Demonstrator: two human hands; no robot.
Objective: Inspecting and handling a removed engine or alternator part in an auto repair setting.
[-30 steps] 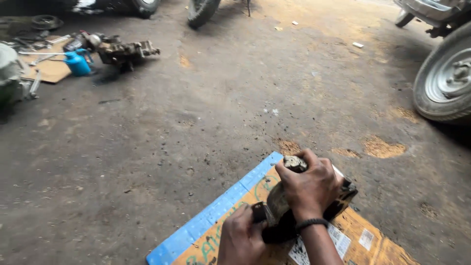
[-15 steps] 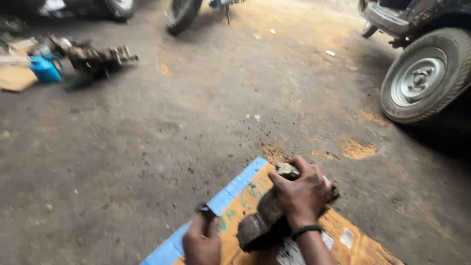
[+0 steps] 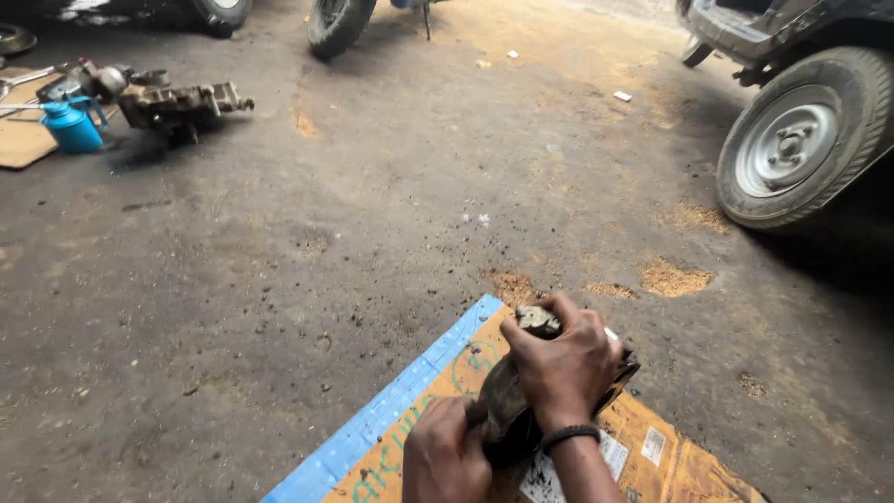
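Lying at lower centre, one flattened cardboard sheet (image 3: 670,470) showed a blue tape edge and two pale rectangular labels. On it stood one grimy, dark metal part (image 3: 510,405), tilted. Right hand (image 3: 563,368) wrapped its upper end; left hand (image 3: 445,458) closed at its base. One blue oil can (image 3: 70,126) sat upper left, one wheel (image 3: 805,140) upper right.

Between the hands, the machine part (image 3: 512,401) is dull, grimy metal, matt with a rough crust at its upper end, and under them lies a sheet of matt brown cardboard (image 3: 670,466) edged with smoother blue tape (image 3: 400,410). Beyond the hands the floor (image 3: 372,233) is rough, stained concrete with patches of sawdust (image 3: 675,278). Far to their left stands a glossy blue can (image 3: 71,126), and far to their right a matt rubber tyre (image 3: 810,140) on a painted metal rim.
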